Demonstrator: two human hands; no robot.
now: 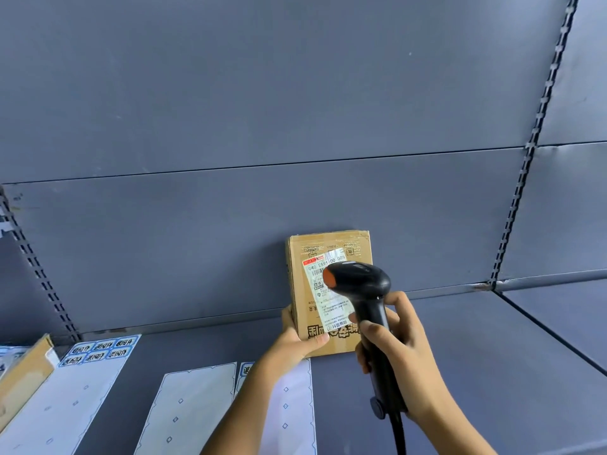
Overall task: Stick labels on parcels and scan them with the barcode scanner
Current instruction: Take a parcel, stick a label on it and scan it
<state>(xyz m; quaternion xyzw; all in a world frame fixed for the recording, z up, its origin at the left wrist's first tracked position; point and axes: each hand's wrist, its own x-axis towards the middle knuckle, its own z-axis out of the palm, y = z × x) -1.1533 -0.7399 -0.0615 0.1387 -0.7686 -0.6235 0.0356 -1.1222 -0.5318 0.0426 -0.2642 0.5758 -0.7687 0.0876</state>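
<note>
A brown cardboard parcel [300, 284] stands upright on the grey shelf [460, 372], leaning against the back panel. A white shipping label [320, 292] is stuck on its front face. My left hand [297, 344] grips the parcel's lower left corner, thumb on the front. My right hand [399, 354] holds the handle of a black barcode scanner [359, 282] with an orange tip. The scanner's head sits just in front of the label and hides part of it. Its cable runs down past my wrist.
Three white label backing sheets [193, 408] lie on the shelf at lower left; the leftmost carries several blue-edged stickers [100, 351] at its top. Another cardboard box [24, 376] pokes in at the left edge. Slotted shelf uprights [525, 159] rise on both sides.
</note>
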